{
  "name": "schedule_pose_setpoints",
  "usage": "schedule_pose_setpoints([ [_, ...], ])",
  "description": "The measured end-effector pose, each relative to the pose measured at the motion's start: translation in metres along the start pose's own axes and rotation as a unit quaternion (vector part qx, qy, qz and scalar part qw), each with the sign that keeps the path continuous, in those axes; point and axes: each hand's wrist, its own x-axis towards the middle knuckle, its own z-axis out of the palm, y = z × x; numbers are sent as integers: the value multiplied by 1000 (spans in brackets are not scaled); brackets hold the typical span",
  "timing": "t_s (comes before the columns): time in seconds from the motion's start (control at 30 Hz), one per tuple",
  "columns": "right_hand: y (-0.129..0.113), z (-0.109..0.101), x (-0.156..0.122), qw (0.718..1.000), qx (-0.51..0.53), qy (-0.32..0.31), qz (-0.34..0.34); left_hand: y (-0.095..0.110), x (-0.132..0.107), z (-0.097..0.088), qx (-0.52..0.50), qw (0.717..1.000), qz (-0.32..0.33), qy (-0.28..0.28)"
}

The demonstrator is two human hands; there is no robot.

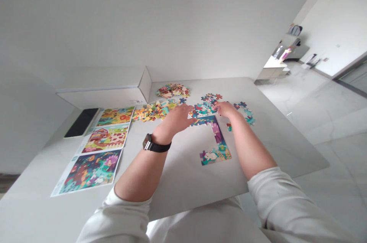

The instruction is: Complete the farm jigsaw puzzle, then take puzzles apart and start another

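Note:
My left hand (pixel 181 116) reaches over the far edge of a partly joined jigsaw puzzle (pixel 219 136). Its thumb and index finger are apart, and no piece shows held between them. My right hand (pixel 226 109) is at a heap of teal and red puzzle pieces (pixel 209 101). Its fingers are bent together at the heap, and whatever they hold is too small to make out. The joined puzzle forms a top strip, a right side and part of the bottom, with a white rabbit at the lower left. More teal pieces (pixel 249 114) lie beyond my right wrist.
Yellow puzzle pieces (pixel 153 111) lie left of my left hand, with a pile of red-brown pieces (pixel 173 90) behind. At the left are picture sheets (pixel 91 170), a black phone-like slab (pixel 82 122) and a white box (pixel 114 95). The table's right edge borders a tiled floor.

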Motion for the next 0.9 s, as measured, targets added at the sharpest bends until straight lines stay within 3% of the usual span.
schedule_pose_setpoints([
  [0.23, 6, -2, -4, 998, -3, 42, 47, -8, 2, 13, 12, 1000, -25, -10],
  [0.43, 2, 0, -5, 997, -17, 34, 65, -13, 1, 4, 13, 999, -34, 36],
  [0.63, 5, 2, -4, 998, -3, 33, 54, -1, -3, -4, -8, 999, -46, 28],
  [0.9, 8, -7, -7, 993, 69, 87, 43, 3, -6, -13, -60, 996, -31, 59],
])
